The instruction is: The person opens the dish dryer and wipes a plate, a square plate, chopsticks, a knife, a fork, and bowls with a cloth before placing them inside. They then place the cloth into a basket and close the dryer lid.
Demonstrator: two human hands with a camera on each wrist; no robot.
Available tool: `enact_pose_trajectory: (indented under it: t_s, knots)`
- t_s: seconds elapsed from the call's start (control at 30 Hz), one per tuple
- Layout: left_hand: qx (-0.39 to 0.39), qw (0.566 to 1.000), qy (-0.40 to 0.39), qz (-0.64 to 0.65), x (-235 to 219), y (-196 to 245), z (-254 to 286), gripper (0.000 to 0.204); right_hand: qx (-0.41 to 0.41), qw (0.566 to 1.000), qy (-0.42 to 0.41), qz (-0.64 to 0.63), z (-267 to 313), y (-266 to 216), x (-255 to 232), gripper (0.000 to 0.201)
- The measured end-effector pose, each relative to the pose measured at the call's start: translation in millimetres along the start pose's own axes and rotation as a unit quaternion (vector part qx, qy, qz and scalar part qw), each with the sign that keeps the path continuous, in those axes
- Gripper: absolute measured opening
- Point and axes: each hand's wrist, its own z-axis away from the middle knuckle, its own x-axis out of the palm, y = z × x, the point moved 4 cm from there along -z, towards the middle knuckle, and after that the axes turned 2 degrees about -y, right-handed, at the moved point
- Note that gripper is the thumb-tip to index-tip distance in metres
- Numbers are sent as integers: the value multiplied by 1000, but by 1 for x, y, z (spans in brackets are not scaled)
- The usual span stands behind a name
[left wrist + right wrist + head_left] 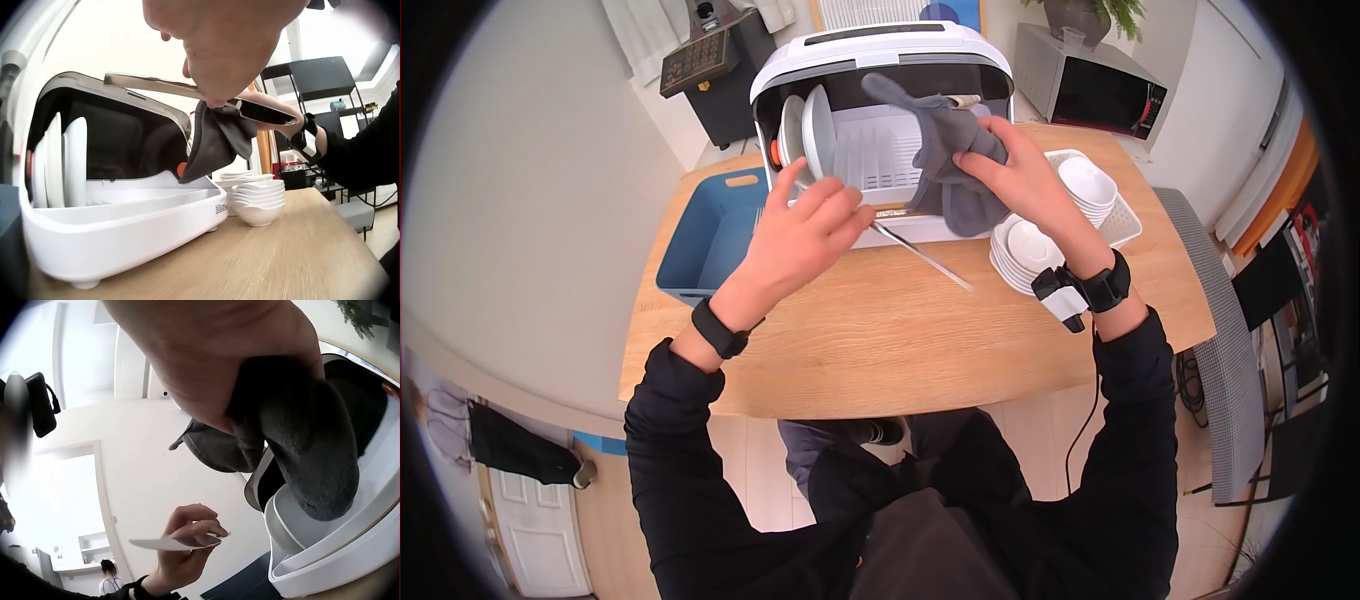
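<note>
My left hand (805,235) pinches a shiny metal utensil, which looks like a table knife (925,258), over the table in front of a white dish cabinet (920,232). In the left wrist view the flat utensil (153,85) lies across under the fingers. A dark grey cloth (960,170) is bunched in my right hand (1025,180), held up at the right part of the cabinet's opening. Its folds (312,450) hang below the palm in the right wrist view. White plates (818,135) stand upright at the left inside the cabinet.
A blue bin (685,245) stands left of the cabinet. To the right are stacked white plates and small dishes (1032,243), and white bowls (1087,183) in a white basket (1128,225). A microwave (1090,90) is behind them. The wooden table (850,350) extends towards the body.
</note>
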Motion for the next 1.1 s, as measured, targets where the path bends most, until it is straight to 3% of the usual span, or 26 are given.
enact_pose_trajectory:
  t_s: [0.07,0.17,0.27,0.3,0.43,0.57,0.7,0.83,0.93,1.03,1.1]
  knots:
    - [55,998,8,-34,3,7,6,21,56,998,-9,-33,3,7,8,47]
    - [123,992,19,-36,6,12,9,21,-100,995,5,3,8,-6,18,47]
    - [177,983,39,-10,8,14,9,17,-294,949,33,106,16,-33,15,56]
    - [194,980,48,0,7,14,8,15,-320,944,8,81,19,-45,16,62]
    - [262,964,40,25,8,19,12,9,-456,878,-103,107,32,-57,37,53]
    - [331,941,67,34,5,31,22,11,-359,900,-242,40,45,-51,45,41]
    - [352,932,79,16,2,37,25,16,-276,878,-382,82,55,-30,58,34]
    - [389,919,49,35,8,43,29,19,-360,856,-322,184,67,-37,64,25]
    - [384,918,59,77,10,43,30,14,-358,852,-316,216,69,-32,69,25]
    - [347,931,56,102,5,37,28,13,-417,851,-230,223,69,-27,70,23]
    - [230,964,69,115,2,30,28,16,-401,861,-225,220,65,-26,64,21]
